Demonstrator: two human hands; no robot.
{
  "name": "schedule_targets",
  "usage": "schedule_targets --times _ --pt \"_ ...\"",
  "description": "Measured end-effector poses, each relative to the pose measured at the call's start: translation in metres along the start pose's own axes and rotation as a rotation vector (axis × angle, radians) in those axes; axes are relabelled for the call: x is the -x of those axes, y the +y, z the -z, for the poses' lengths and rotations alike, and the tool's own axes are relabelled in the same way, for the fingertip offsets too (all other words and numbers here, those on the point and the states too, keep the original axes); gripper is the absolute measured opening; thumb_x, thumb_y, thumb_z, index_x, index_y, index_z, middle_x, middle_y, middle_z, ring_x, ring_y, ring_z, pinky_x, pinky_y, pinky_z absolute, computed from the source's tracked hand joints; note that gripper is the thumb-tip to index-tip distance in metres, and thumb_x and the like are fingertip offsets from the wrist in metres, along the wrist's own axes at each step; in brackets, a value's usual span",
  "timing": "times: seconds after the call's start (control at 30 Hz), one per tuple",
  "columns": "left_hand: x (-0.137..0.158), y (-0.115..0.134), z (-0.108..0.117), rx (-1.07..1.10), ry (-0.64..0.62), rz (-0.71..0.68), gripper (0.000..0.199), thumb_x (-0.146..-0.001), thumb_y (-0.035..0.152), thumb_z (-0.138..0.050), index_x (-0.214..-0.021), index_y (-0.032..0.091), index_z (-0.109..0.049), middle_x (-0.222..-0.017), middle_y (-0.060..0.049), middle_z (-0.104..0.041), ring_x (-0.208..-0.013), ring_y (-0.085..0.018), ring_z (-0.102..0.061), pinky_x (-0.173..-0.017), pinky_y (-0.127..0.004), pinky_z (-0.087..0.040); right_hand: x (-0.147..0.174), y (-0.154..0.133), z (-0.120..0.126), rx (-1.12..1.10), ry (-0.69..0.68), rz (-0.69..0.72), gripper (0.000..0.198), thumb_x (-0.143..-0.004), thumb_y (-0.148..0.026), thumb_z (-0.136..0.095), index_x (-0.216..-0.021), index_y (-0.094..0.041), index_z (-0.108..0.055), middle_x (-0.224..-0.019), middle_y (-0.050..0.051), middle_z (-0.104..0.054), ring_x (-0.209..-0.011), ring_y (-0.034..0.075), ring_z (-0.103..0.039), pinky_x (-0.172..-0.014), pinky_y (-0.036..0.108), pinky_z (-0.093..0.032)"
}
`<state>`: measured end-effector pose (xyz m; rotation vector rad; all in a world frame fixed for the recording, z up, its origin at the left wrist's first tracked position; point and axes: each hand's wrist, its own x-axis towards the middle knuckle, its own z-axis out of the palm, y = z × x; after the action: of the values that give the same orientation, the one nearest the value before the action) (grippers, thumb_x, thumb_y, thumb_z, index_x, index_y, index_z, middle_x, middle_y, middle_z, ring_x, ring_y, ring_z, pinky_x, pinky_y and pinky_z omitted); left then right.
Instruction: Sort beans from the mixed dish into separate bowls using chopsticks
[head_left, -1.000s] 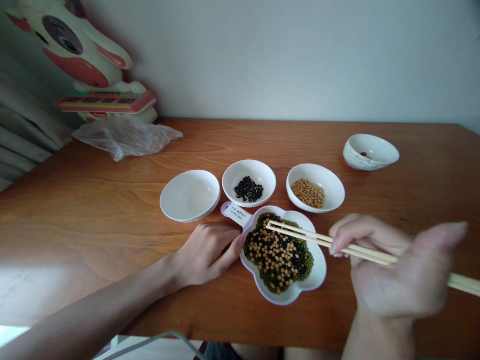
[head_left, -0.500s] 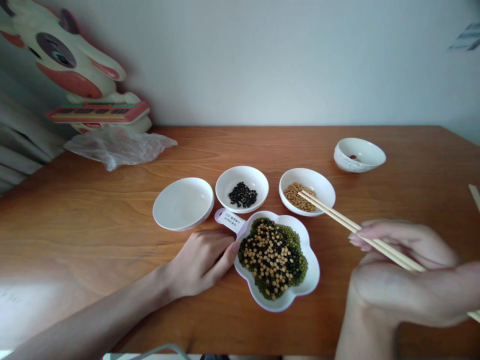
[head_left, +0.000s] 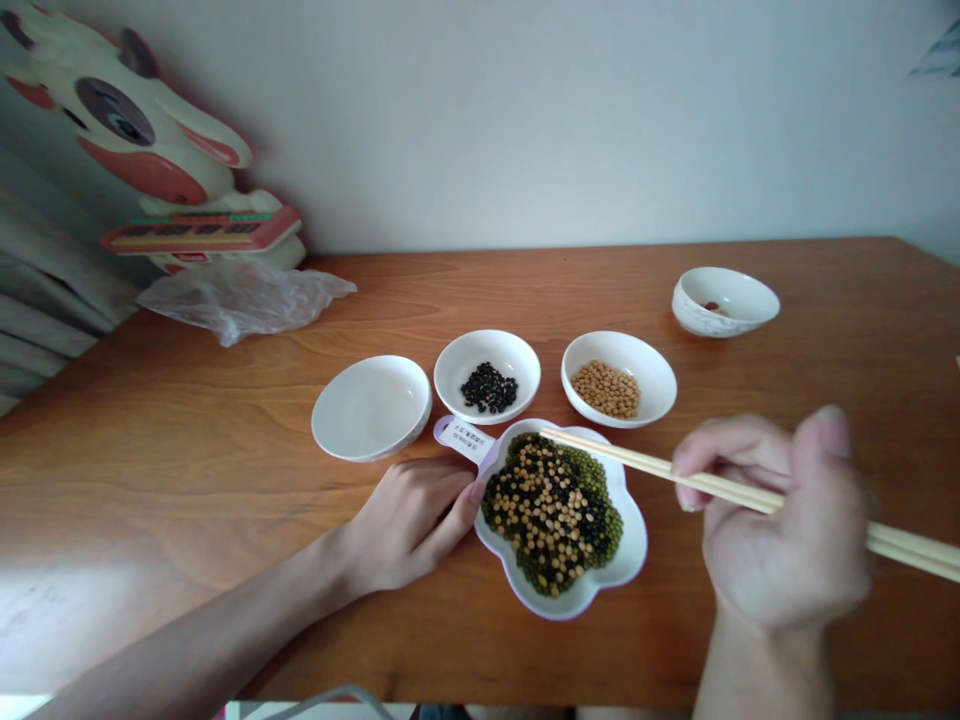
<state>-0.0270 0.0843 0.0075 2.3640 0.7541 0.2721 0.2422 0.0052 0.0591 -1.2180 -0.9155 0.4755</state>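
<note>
My left hand [head_left: 421,515] grips the near left edge of a flower-shaped dish [head_left: 636,545], its thumb by the rim below the labelled handle. Green, black and yellow beans are mixed in this dish. In my right hand [head_left: 772,510] is a pair of chopsticks [head_left: 637,459], tips together over the dish's far edge. Whether a bean sits between the tips, I cannot make out. Just behind the dish stand a white bowl [head_left: 525,350] with black beans [head_left: 489,387] and another white bowl [head_left: 660,385] with yellow soybeans [head_left: 606,389]. Left of these is a bare white bowl [head_left: 371,405].
A patterned bowl [head_left: 724,318] with something small and reddish inside stands at the back right. Crumpled clear plastic [head_left: 251,300] lies at the back left before a cow-shaped toy keyboard [head_left: 202,235]. A cable [head_left: 337,695] crosses the table's front edge.
My right hand has brought the chopsticks left and nearer, from the soybean bowl to over the flower-shaped dish. My left hand stays at the dish. The view has shifted slightly.
</note>
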Motion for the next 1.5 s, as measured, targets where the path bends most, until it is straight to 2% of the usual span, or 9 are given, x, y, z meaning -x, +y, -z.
schedule_targets --times 0.17,0.23,0.4,0.73,0.9,1.07,1.23,1.37,1.5 --pt "0.001 0.000 0.000 0.013 -0.007 0.001 0.035 -0.111 0.032 -0.031 -0.080 0.021 -0.043 -0.077 -0.001 -0.058 -0.069 -0.016 -0.049 -0.072 -0.032 -0.039 0.003 0.008 -0.001 0.131 -0.398 -0.050 0.074 -0.109 -0.062 -0.031 -0.060 -0.019 -0.067 -0.054 0.003 -0.060 -0.051 0.013 -0.056 -0.051 0.029 -0.039" --pt "0.001 0.000 0.000 0.011 -0.006 0.004 0.035 -0.111 0.032 -0.031 -0.080 0.021 -0.043 -0.077 -0.001 -0.058 -0.069 -0.016 -0.049 -0.073 -0.032 -0.039 0.005 0.010 -0.002 0.137 -0.467 -0.096 0.076 -0.109 -0.064 -0.025 -0.063 -0.019 -0.066 -0.057 0.003 -0.061 -0.056 0.014 -0.057 -0.054 0.030 -0.040" --pt "0.001 -0.001 0.000 0.010 -0.013 -0.002 0.035 -0.112 0.032 -0.032 -0.081 0.021 -0.044 -0.078 -0.001 -0.059 -0.070 -0.016 -0.051 -0.072 -0.032 -0.039 0.008 0.016 0.003 0.147 -0.525 -0.159 0.080 -0.106 -0.070 -0.015 -0.068 -0.021 -0.065 -0.061 0.003 -0.060 -0.059 0.016 -0.057 -0.057 0.031 -0.039" --pt "0.001 0.000 0.000 -0.011 0.005 -0.010 0.035 -0.111 0.031 -0.032 -0.080 0.021 -0.044 -0.076 -0.001 -0.057 -0.069 -0.016 -0.048 -0.072 -0.032 -0.038 0.009 0.019 0.001 0.149 -0.502 -0.165 0.083 -0.105 -0.073 -0.013 -0.066 -0.021 -0.064 -0.059 0.002 -0.058 -0.059 0.016 -0.055 -0.058 0.032 -0.038" --pt "0.001 0.000 0.000 -0.013 0.008 -0.010 0.034 -0.111 0.030 -0.033 -0.080 0.021 -0.043 -0.076 0.000 -0.057 -0.069 -0.016 -0.048 -0.072 -0.032 -0.038 0.008 0.017 -0.001 0.163 -0.489 -0.099 0.082 -0.107 -0.069 -0.015 -0.063 -0.020 -0.064 -0.055 0.002 -0.059 -0.054 0.014 -0.055 -0.053 0.029 -0.038" --pt "0.001 -0.002 -0.001 -0.015 0.005 -0.015 0.034 -0.111 0.030 -0.032 -0.080 0.021 -0.043 -0.077 -0.001 -0.057 -0.069 -0.016 -0.048 -0.071 -0.032 -0.038 0.008 0.010 -0.006 0.207 -0.415 -0.016 0.081 -0.109 -0.064 -0.018 -0.057 -0.020 -0.062 -0.050 0.003 -0.058 -0.050 0.013 -0.055 -0.050 0.029 -0.037" --pt "0.001 -0.001 -0.001 -0.020 0.003 -0.015 0.034 -0.111 0.030 -0.032 -0.081 0.021 -0.044 -0.076 -0.001 -0.057 -0.068 -0.016 -0.048 -0.071 -0.032 -0.037 0.008 0.004 -0.004 0.224 -0.307 -0.035 0.086 -0.108 -0.067 -0.013 -0.055 -0.020 -0.062 -0.048 0.004 -0.058 -0.049 0.015 -0.056 -0.049 0.030 -0.037" --pt "0.001 0.000 0.000 -0.020 0.006 -0.013 0.034 -0.111 0.030 -0.033 -0.081 0.021 -0.044 -0.076 0.000 -0.056 -0.068 -0.016 -0.048 -0.070 -0.032 -0.037 0.004 0.006 0.005 0.201 -0.402 -0.019 0.091 -0.104 -0.073 -0.005 -0.056 -0.020 -0.062 -0.050 0.006 -0.060 -0.049 0.017 -0.056 -0.047 0.031 -0.038" --pt "0.002 0.000 0.000 -0.020 0.006 -0.016 0.034 -0.111 0.030 -0.033 -0.081 0.021 -0.044 -0.076 0.000 -0.055 -0.067 -0.015 -0.048 -0.070 -0.032 -0.038 0.004 0.011 0.008 0.193 -0.463 -0.076 0.090 -0.102 -0.076 -0.005 -0.058 -0.020 -0.061 -0.052 0.006 -0.059 -0.052 0.018 -0.057 -0.050 0.031 -0.039"
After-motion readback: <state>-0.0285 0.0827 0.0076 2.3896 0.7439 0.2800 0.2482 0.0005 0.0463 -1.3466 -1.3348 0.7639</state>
